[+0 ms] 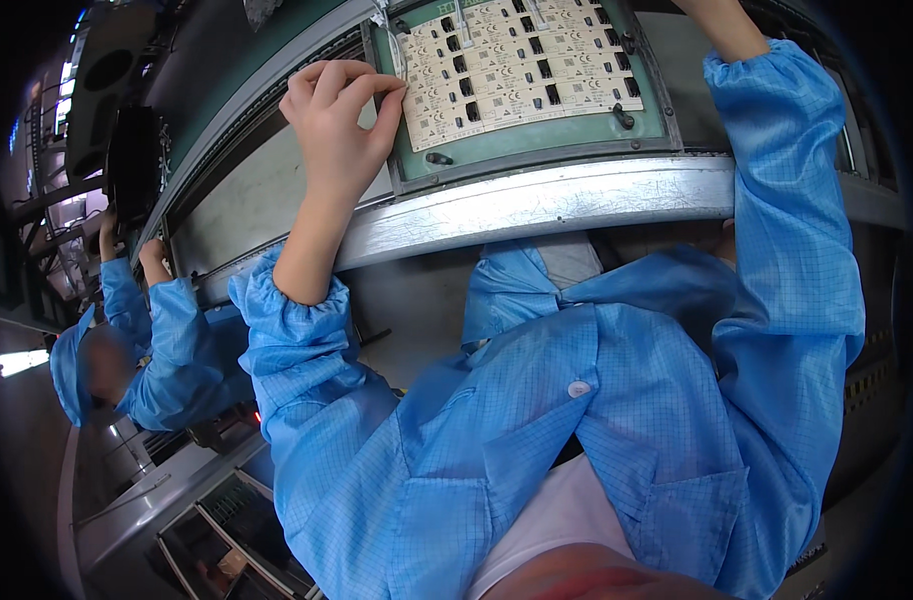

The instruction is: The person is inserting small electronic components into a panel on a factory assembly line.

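My left hand [339, 115] is above the left edge of a cream-coloured circuit board panel [517, 118]. Thumb and forefinger press together in a pinch close to that edge; whatever is between them, if anything, is too small to make out. Rows of black parts and small dark cylindrical parts stand on the panel. It lies in a green fixture plate [537, 150] with a dark frame and black knobs [624, 118]. Of my right arm, the wrist and blue sleeve [782, 110] reach past the top edge, so the right hand is out of sight.
A scratched metal rail [547, 197] runs along the near side of the fixture. Pale strands [395, 52] hang at its upper left corner. Further left, a co-worker in a blue cap and coat [182, 345] has arms raised to the same line. A crate [242, 535] stands lower left.
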`<state>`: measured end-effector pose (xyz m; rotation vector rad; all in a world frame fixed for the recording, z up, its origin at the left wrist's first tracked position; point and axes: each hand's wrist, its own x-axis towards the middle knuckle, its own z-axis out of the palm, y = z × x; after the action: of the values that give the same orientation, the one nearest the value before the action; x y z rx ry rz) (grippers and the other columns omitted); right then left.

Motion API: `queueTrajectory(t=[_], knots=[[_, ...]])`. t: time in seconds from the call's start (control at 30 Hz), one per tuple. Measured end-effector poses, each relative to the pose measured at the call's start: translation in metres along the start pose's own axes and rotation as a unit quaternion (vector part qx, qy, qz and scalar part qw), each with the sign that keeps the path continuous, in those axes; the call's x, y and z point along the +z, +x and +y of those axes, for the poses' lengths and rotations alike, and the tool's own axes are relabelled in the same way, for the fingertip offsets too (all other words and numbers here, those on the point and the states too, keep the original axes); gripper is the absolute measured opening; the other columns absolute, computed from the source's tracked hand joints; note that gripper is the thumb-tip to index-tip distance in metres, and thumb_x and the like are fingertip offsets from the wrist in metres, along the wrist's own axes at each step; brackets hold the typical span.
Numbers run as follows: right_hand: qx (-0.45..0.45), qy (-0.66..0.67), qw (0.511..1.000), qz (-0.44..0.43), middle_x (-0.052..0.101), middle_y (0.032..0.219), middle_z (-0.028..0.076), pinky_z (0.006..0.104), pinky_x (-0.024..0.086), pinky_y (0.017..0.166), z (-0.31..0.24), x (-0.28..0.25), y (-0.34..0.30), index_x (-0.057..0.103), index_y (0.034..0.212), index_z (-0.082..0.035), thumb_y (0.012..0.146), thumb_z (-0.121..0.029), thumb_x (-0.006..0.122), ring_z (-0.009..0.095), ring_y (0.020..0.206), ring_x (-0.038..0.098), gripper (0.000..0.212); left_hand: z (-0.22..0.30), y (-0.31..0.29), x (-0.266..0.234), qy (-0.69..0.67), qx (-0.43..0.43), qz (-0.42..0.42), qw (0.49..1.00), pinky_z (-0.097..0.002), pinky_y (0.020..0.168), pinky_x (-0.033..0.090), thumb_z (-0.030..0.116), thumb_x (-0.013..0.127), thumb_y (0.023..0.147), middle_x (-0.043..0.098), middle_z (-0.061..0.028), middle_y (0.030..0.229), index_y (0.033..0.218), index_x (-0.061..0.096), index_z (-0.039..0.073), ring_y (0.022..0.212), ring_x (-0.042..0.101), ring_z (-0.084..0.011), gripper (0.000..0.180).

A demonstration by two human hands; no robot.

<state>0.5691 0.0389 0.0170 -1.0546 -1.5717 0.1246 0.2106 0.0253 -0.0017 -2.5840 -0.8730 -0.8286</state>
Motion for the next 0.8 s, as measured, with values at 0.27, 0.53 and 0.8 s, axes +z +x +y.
queueTrajectory(t=[0.27,0.53,0.8], knots=[[-0.047,-0.125,0.991,-0.016,0.066,0.091,0.019,0.0415,0.049,0.078,0.009,-0.001,0.003,0.067,0.095,0.002,0.103,-0.022,0.053,0.035,0.086,0.065,0.029,-0.001,0.002,-0.002,-0.007,0.018,-0.005,1.000,-0.0403,0.092,0.036,0.012,0.082,0.074,0.064,0.0055,0.094,0.085,0.075,0.018,0.105,0.055,-0.0235,0.014],[0.000,-0.058,0.998,-0.023,0.065,0.084,0.020,0.0371,0.049,0.072,-0.001,0.005,-0.001,0.063,0.098,0.004,0.100,-0.017,0.060,0.031,0.078,0.065,0.021,0.011,0.001,-0.008,-0.012,0.019,-0.033,0.999,-0.0428,0.090,0.039,0.012,0.079,0.075,0.062,-0.0007,0.093,0.087,0.073,0.012,0.105,0.056,-0.0268,0.013],[0.062,0.004,0.998,0.019,0.059,0.075,0.002,0.0284,0.042,0.062,-0.014,-0.004,0.004,0.064,0.098,0.000,0.097,-0.013,0.068,0.008,0.070,0.052,0.013,-0.030,0.050,-0.022,-0.173,-0.099,-0.182,0.963,-0.0407,0.080,0.046,0.031,0.076,0.088,0.065,-0.0066,0.084,0.088,0.078,0.008,0.090,0.062,-0.0265,0.023]])
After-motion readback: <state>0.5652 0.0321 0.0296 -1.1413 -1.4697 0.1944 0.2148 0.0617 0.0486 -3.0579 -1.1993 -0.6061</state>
